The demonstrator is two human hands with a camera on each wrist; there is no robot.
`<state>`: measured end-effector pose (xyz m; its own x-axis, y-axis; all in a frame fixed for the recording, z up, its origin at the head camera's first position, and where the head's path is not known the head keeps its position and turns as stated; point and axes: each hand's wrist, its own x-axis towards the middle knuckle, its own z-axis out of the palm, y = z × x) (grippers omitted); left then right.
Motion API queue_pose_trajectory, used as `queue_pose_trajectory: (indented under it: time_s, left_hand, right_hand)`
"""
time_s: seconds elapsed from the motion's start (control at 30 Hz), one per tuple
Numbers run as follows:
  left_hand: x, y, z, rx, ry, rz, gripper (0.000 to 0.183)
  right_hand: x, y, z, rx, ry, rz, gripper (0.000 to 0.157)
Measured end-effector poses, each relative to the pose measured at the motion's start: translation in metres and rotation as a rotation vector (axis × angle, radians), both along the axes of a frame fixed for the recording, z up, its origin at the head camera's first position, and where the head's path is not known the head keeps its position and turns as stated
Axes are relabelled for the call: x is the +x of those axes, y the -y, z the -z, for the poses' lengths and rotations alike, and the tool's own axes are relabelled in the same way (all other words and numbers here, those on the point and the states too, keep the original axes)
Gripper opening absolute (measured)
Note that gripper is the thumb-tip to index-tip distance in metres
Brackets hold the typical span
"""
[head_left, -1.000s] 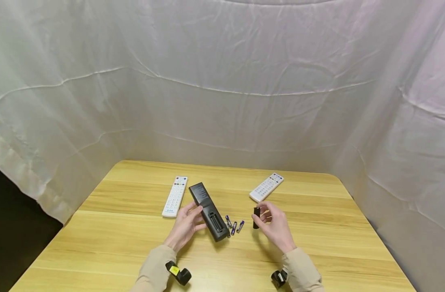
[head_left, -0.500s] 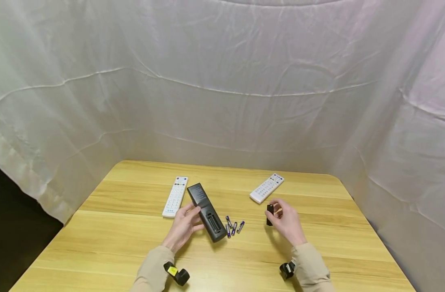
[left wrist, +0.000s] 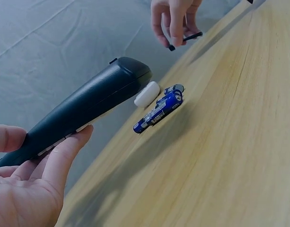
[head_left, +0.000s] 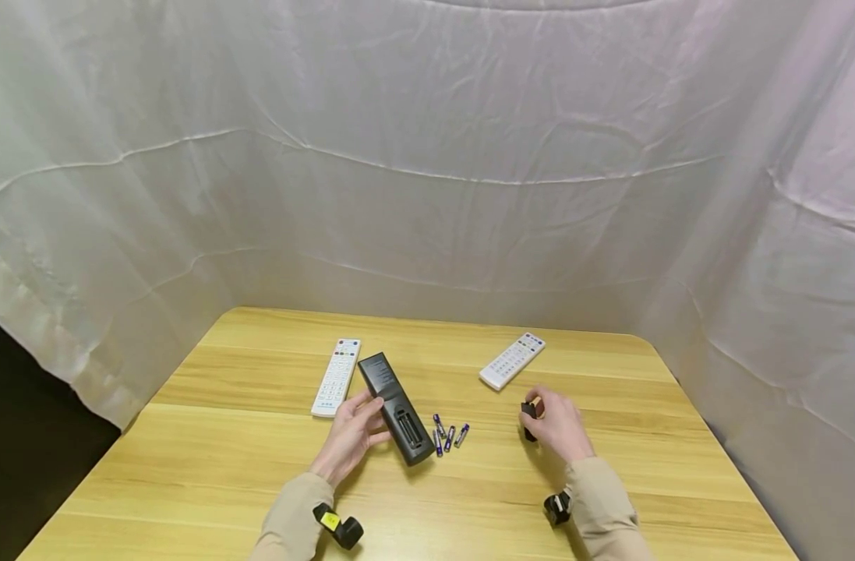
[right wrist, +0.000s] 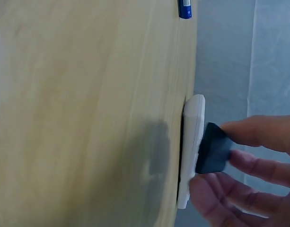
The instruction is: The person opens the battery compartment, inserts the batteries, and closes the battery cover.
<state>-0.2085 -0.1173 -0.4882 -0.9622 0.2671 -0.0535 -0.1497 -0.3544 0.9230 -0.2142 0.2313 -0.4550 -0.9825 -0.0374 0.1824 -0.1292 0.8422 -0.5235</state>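
Observation:
My left hand [head_left: 350,436] holds a black remote control [head_left: 397,409], tilted, with its back facing up and its battery compartment [head_left: 409,428] uncovered. In the left wrist view the thumb and fingers grip the remote [left wrist: 83,101] from both sides, raised over the table. Off to the right, my right hand [head_left: 559,425] pinches a small black battery cover [head_left: 528,421] just above the tabletop. The right wrist view shows that cover [right wrist: 214,149] between thumb and fingers. Several blue-and-silver batteries [head_left: 450,438] lie loose beside the remote's lower end.
A white remote [head_left: 337,378] lies to the left of the black one. Another white remote [head_left: 513,361] lies angled farther back on the right. The wooden table [head_left: 259,444] meets pale fabric curtains [head_left: 427,195] at the back and sides.
My right hand has moved rightward with the battery cover, away from the batteries, and the cover now tilts. The left hand and black remote have shifted only slightly left.

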Motion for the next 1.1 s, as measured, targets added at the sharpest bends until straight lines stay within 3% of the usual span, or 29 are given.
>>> queue_pose_trajectory:
  time_s: [0.17, 0.63, 0.97, 1.1]
  left_hand:
    - [0.0, 0.0, 0.002, 0.005, -0.009, -0.017, 0.056]
    - [0.0, 0.007, 0.005, -0.001, 0.011, -0.035, 0.055]
    - [0.001, 0.007, 0.004, -0.001, 0.008, -0.012, 0.057]
    - [0.001, 0.006, 0.003, 0.006, 0.015, -0.008, 0.057]
  right_hand:
    - [-0.004, 0.003, 0.001, 0.029, 0.05, -0.037, 0.02]
    - [-0.019, 0.012, 0.009, 0.13, 0.164, -0.036, 0.018]
    - [-0.017, 0.014, 0.008, 0.149, 0.159, -0.04, 0.02]
    - [-0.01, 0.019, 0.006, 0.18, 0.104, -0.013, 0.028]
